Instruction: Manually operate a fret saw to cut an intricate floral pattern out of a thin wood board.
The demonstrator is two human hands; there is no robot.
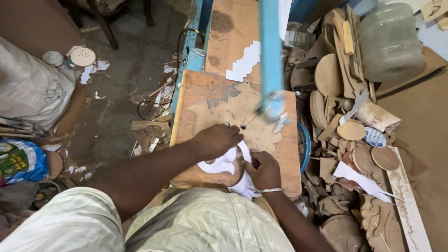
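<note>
My left hand (216,140) presses down on a thin brown board with a white paper pattern (219,165) stuck on it, lying on the wooden saw table (196,88). My right hand (264,170), with a metal bangle on the wrist, grips the near edge of the same board. The fingertips of my left hand lie close to the thin saw blade (243,127) that comes down from the blue saw arm (270,56). Part of the pattern is hidden under both hands.
A white stepped paper cutout (245,63) lies farther back on the table. Round wooden discs and carved offcuts (345,130) pile up at the right, beside a large clear water jug (389,42). At left sit a white sack (28,88), a black cable (158,105) and floor scraps.
</note>
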